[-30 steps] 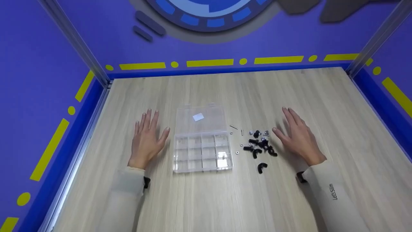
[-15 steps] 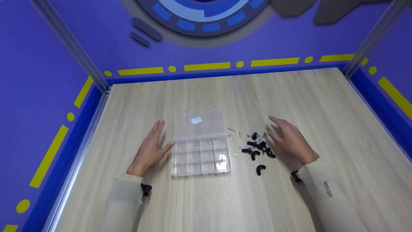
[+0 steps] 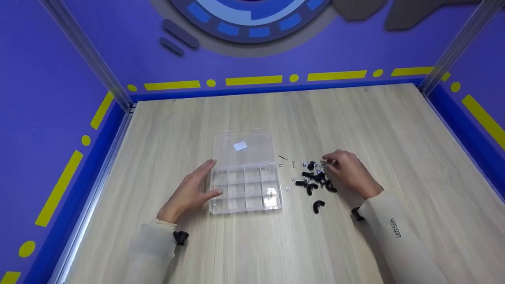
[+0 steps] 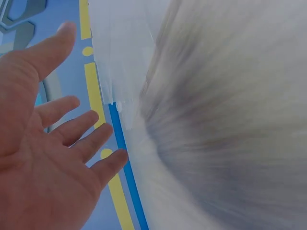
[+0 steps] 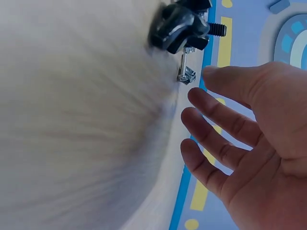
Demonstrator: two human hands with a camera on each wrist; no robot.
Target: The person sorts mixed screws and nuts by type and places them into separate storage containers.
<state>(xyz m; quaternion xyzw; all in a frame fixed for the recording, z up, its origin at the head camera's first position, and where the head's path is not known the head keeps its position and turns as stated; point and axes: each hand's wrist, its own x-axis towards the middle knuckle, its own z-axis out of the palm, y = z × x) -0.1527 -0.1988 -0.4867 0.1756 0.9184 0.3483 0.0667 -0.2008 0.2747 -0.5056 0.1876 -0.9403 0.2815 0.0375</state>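
A clear plastic compartment box [image 3: 246, 209] lies with its lid [image 3: 256, 148] folded back on the wooden table. My left hand [image 3: 189, 193] is at the box's left side, fingers extended, with thumb and fingertips over its edge. In the left wrist view the left palm [image 4: 43, 167] shows nothing in it. My right hand [image 3: 349, 169] reaches down to the far right of the small parts. Its fingers are loosely bent, the thumb tip close to a small metal piece [image 5: 188, 75] and a thin metal pin [image 5: 183, 64]. A black threaded part [image 5: 180, 28] lies beyond.
Between box and right hand lie several black threaded parts [image 3: 302, 183], a black curved piece [image 3: 318, 206], small nuts [image 3: 288, 188] and metal pins [image 3: 283, 157]. A white label [image 3: 240, 146] is on the lid. Blue walls [image 3: 252, 63] enclose the table [image 3: 252, 252].
My left hand has moved right, onto the box's left edge. My right hand has moved left and down to the small parts, its fingers bending. The view has tilted slightly.
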